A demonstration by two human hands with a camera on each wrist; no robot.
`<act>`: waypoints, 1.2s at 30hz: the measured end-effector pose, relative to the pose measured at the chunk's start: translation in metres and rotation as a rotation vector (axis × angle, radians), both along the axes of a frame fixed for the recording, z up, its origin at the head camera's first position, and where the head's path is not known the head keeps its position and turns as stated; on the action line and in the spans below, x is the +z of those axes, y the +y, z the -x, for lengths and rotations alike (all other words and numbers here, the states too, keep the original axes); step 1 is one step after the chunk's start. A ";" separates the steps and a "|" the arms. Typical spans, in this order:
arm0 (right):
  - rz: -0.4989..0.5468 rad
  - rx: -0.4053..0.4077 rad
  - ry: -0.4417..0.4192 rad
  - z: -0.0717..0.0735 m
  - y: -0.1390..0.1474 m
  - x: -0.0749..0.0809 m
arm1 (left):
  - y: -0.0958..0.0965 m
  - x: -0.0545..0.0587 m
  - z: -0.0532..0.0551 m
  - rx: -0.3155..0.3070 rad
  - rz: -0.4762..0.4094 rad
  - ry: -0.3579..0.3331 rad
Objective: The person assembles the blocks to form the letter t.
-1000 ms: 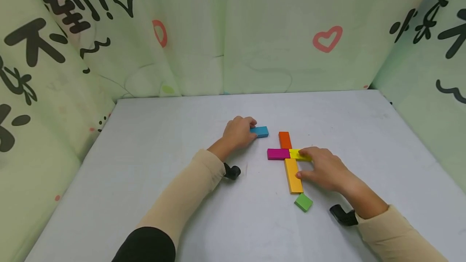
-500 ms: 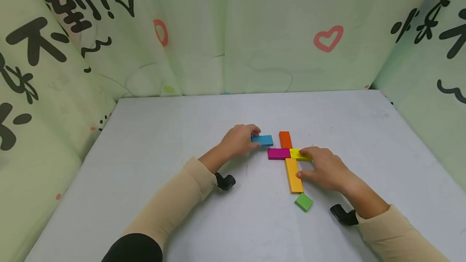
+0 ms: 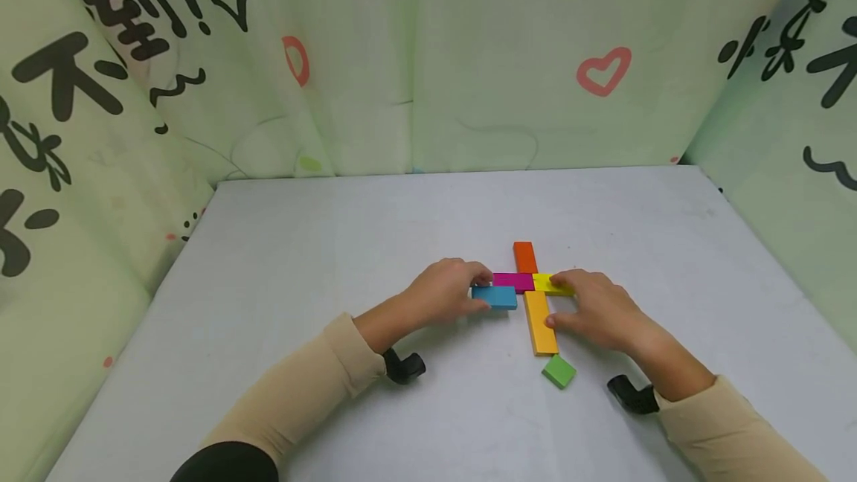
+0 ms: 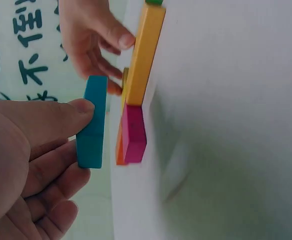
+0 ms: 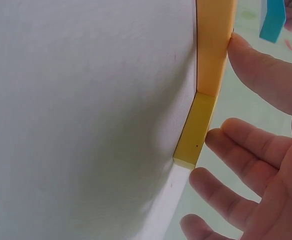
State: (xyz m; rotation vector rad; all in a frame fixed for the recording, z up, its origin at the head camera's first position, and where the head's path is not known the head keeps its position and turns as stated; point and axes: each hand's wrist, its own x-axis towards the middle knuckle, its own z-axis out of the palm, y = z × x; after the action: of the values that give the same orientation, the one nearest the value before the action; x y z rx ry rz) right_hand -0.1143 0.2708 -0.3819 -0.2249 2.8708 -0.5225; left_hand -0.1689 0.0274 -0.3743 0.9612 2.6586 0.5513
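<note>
My left hand [image 3: 443, 293] pinches a blue block [image 3: 494, 298] between thumb and fingers. In the left wrist view the block hangs above the tabletop, apart from the others. Just beyond it lies a magenta block [image 3: 510, 282], end to end with a yellow block [image 3: 544, 286]. An orange-red block [image 3: 525, 257] points away from that pair, and a longer amber block [image 3: 540, 324] runs toward me. My right hand [image 3: 599, 309] rests over the right side, fingertips at the yellow block and thumb at the amber one. A green block [image 3: 559, 371] sits turned at the amber block's near end.
The blocks lie on a white tabletop [image 3: 335, 244]. A pale green curtain [image 3: 469, 95] with dark lettering and red hearts hangs behind the table and on both sides. Black curved pieces [image 3: 405, 369] stick out at both wrists.
My left hand has brought the blue block toward me and slightly right, from the far side of the magenta block to its near side. The right hand and other blocks stay put.
</note>
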 end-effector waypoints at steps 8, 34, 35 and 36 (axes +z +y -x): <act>-0.010 0.023 0.015 0.000 0.000 0.001 | 0.001 -0.002 -0.029 -0.108 0.044 0.012; -0.015 0.036 0.029 0.005 0.001 0.006 | 0.020 -0.008 -0.063 -0.341 -0.027 -0.025; -0.013 0.039 0.031 0.005 0.001 0.006 | 0.020 -0.008 -0.064 -0.347 -0.029 -0.022; -0.011 0.043 0.036 0.006 0.001 0.006 | 0.020 -0.008 -0.065 -0.355 -0.033 -0.021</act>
State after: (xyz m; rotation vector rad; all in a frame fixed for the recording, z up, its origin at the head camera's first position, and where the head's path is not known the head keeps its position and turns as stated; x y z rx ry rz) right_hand -0.1200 0.2717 -0.3763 -0.2963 2.8957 -0.4991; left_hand -0.1043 0.0477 -0.3826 1.3876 2.3862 0.5194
